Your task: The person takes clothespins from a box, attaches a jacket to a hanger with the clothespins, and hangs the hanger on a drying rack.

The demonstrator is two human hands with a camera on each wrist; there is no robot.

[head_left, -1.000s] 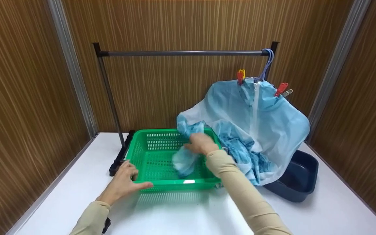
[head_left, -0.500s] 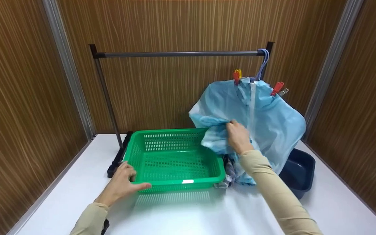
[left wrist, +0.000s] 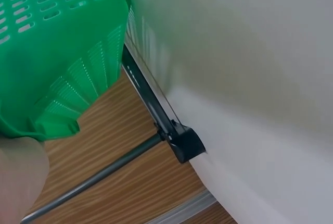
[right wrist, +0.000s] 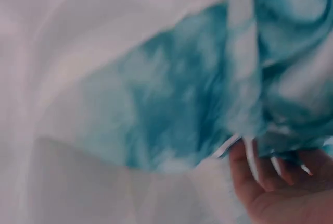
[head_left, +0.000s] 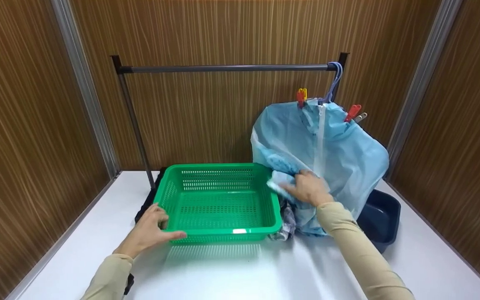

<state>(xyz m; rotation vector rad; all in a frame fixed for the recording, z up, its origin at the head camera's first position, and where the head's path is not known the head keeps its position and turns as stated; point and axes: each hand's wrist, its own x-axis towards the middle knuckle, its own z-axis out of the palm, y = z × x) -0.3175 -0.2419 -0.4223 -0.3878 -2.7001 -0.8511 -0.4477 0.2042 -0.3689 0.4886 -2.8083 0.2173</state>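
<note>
A light-blue, white-edged zip jacket (head_left: 342,150) hangs from a purple hanger (head_left: 335,83), with clothes pegs at its shoulders. My right hand (head_left: 308,187) grips blue-patterned cloth low on the jacket's front, just right of the basket. The right wrist view has this teal and white cloth (right wrist: 171,88) up close, slightly blurred, with fingers curled at its edge. A green slotted basket (head_left: 219,231) stands on the white table. My left hand (head_left: 146,231) holds its front left corner, fingers at the left side, thumb along the front; mostly outside the left wrist view.
A dark garment rack (head_left: 227,68) spans the back, the hanger at its right end. A navy basin (head_left: 383,221) stands behind the jacket at right. Crumpled grey cloth (head_left: 285,225) lies by the basket's right side. Red pegs (head_left: 352,112) stick out above. Wood-patterned walls enclose the table.
My right hand has drawn the blue-patterned cloth out of the basket to the right, then lowered it slightly against the jacket. My left hand stays at the basket corner.
</note>
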